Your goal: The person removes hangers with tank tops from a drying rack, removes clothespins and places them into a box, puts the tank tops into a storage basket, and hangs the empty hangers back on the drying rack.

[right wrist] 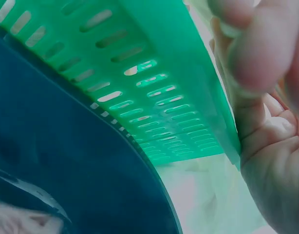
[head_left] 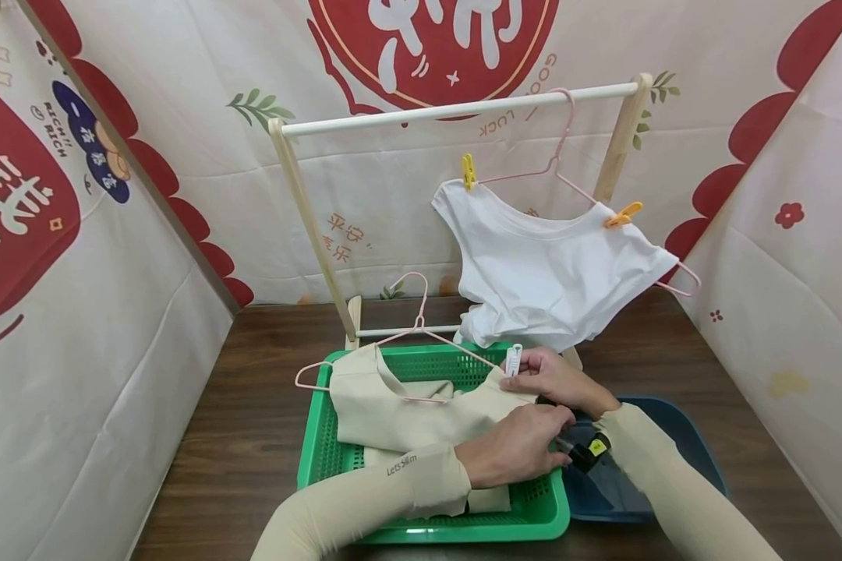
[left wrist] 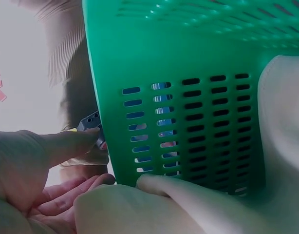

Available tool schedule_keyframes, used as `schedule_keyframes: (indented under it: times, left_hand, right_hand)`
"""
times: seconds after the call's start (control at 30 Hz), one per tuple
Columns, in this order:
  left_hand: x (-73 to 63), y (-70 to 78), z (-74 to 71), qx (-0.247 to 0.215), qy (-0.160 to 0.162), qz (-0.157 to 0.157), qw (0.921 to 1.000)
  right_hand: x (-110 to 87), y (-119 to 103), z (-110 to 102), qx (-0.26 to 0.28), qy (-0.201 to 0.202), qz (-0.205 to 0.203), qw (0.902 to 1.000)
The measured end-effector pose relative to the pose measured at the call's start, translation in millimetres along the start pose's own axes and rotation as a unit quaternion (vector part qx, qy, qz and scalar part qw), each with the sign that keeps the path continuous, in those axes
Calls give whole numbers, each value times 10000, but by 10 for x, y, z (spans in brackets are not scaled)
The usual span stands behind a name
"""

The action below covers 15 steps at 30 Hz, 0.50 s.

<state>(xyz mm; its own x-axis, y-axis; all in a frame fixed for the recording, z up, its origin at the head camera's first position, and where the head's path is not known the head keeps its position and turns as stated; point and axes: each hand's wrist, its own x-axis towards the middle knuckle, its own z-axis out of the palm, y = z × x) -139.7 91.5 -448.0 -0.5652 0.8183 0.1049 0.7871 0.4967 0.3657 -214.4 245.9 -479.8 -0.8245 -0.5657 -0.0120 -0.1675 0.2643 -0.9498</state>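
Note:
A beige top (head_left: 414, 417) hangs on a pink hanger (head_left: 421, 331) over the green basket (head_left: 463, 533). At its right shoulder my right hand (head_left: 557, 378) pinches a white clothespin (head_left: 513, 360) between thumb and fingers. Nearer to me, my left hand (head_left: 519, 448) hovers over the basket's right rim, just below the right hand, its fingers loosely bent with nothing visible in them. In the left wrist view, the left hand (left wrist: 42, 165) is beside the basket wall (left wrist: 140, 63). The clothespin is out of sight in the right wrist view, where blurred fingers (right wrist: 266, 48) fill the upper right.
A wooden rack (head_left: 463, 111) stands behind the basket. From it hangs a white top (head_left: 547, 265) on another pink hanger, held by yellow (head_left: 468, 171) and orange (head_left: 623, 215) clothespins. A dark blue tray (head_left: 673, 436) lies right of the basket, under the right forearm.

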Motion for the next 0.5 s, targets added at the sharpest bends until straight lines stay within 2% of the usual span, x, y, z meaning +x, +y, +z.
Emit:
schedule_keyframes:
  times: [0.5]
  left_hand:
    - [-15, -14, -3, 33, 236, 171, 9996]
  right_hand:
    - [8, 6, -5, 62, -24, 57, 10000]
